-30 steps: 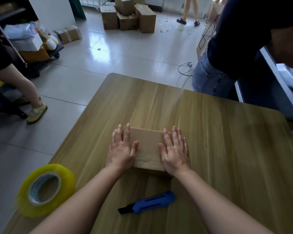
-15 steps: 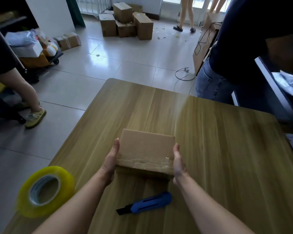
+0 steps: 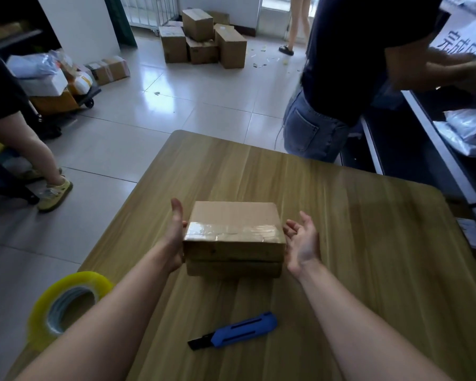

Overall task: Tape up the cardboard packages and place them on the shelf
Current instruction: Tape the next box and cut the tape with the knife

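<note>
My left hand [image 3: 173, 237] presses flat on the box [image 3: 232, 229], right hand [image 3: 302, 240] slack-fingered beside it, tape [image 3: 66, 303] and knife [image 3: 237, 332] near me, a person [image 3: 313, 127] standing beyond the table [image 3: 355, 243].

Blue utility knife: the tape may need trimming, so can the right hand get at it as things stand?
Probably yes. The right hand is open and holds nothing, beside the taped box; the utility knife lies on the table nearer the person, with nothing over it.
</note>
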The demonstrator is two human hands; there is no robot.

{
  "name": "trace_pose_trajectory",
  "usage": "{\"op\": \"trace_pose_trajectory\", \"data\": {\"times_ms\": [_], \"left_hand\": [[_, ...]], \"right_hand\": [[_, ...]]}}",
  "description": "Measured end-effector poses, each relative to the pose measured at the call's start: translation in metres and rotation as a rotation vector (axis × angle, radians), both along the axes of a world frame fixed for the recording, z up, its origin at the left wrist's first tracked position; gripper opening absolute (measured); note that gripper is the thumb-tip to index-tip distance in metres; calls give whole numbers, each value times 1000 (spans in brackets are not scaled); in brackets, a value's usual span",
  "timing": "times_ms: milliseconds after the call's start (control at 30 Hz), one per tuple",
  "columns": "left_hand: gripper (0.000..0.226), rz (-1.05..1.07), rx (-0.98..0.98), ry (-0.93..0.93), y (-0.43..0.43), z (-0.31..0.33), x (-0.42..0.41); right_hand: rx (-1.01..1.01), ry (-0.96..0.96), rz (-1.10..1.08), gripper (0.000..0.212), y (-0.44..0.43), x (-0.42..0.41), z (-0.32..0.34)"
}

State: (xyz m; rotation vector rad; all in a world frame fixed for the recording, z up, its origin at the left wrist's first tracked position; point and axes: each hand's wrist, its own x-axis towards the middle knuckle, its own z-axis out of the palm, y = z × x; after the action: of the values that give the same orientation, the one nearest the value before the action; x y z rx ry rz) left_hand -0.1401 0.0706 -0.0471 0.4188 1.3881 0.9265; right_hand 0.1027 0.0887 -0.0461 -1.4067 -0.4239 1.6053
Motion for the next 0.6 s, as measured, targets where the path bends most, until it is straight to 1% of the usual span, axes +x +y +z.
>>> {"op": "trace_pose_trajectory", "data": {"times_ms": [33, 67, 100, 167, 233, 300, 333, 367, 400, 433, 467, 500, 533, 600], "left_hand": [[113, -11, -62, 2, 4, 5, -3], [121, -18, -101, 12, 5, 11, -5], [120, -21, -103, 28, 6, 17, -6], [117, -51, -93, 65, 7, 25, -7], [117, -134, -42, 133, 6, 29, -8], [109, -189, -5, 255, 4, 32, -1], [104, -195, 22, 306, 3, 32, 3], [101, -189, 59, 336, 1, 33, 7], [102, -164, 72, 345, 0, 35, 11], [113, -131, 81, 345, -1, 32, 13], [125, -95, 77, 324, 0, 28, 12], [129, -58, 86, 289, 1, 21, 12], [120, -23, 117, 238, 1, 17, 14], [80, 15, 149, 143, -4, 24, 21]], "right_hand": [[30, 14, 32, 50, 1, 1, 6], [58, 16, 71, 43, 1, 3, 11], [77, 22, 112, 38, 0, 4, 14], [108, -52, 199, 38, -1, 10, 15], [98, -216, 270, 46, -1, 12, 12], [36, -359, 290, 62, 0, 11, 10], [8, -400, 302, 72, 0, 9, 12], [-11, -423, 320, 80, 1, 8, 13], [-22, -422, 339, 88, 2, 6, 14], [-31, -404, 340, 91, 3, 4, 14], [-42, -371, 314, 89, 4, 4, 14], [-51, -321, 266, 84, 4, 3, 12], [-59, -274, 207, 77, 4, 3, 11], [-60, -211, 135, 66, 6, 2, 8]]}}
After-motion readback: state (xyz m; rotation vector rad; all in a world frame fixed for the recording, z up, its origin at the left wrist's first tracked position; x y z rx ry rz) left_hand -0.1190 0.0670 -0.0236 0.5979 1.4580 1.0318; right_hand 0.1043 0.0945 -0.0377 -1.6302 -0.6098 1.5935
